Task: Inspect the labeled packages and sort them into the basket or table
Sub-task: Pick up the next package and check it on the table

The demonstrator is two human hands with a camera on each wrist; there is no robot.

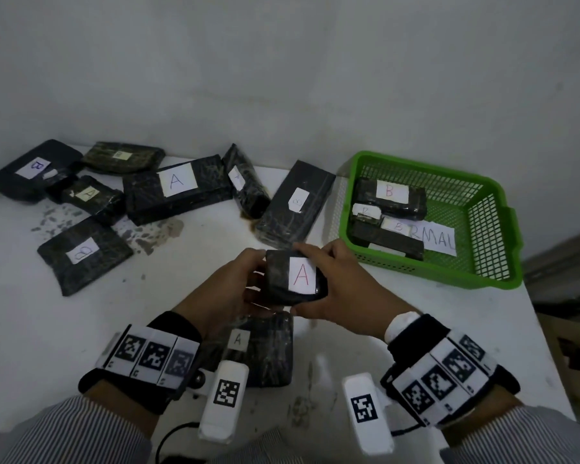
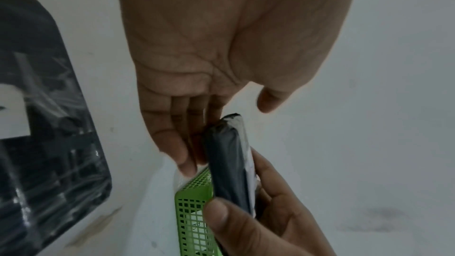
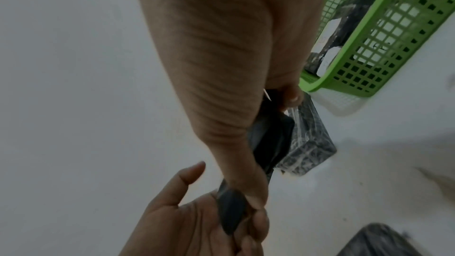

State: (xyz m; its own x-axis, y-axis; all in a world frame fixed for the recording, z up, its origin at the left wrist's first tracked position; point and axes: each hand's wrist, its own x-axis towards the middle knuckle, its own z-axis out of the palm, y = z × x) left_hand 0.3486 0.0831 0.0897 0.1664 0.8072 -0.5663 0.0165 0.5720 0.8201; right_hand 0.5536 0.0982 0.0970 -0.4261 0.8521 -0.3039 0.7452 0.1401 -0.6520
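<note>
Both hands hold one small black package (image 1: 293, 277) above the surface (image 1: 382, 313), near its front middle, label up; the white label reads a red "A". The left hand (image 1: 230, 283) supports the package's left end with fingers under it; the left wrist view shows those fingers nearly straight against its underside, thumb apart from it. The right hand (image 1: 344, 279) pinches the right end, index finger along the far edge and thumb at the near edge. A second package marked "A" (image 1: 258, 349) lies flat on the surface directly beneath the hands. The green basket (image 1: 489, 262) stands at the right, just beside the right hand, holding three packages marked "B" (image 1: 390, 199) over a sheet of paper lettered "RMAL". Seven more packages (image 1: 178, 187) lie spread across the far left and middle of the surface, with labels A or B; two labels are probably too blurred to read.
</note>
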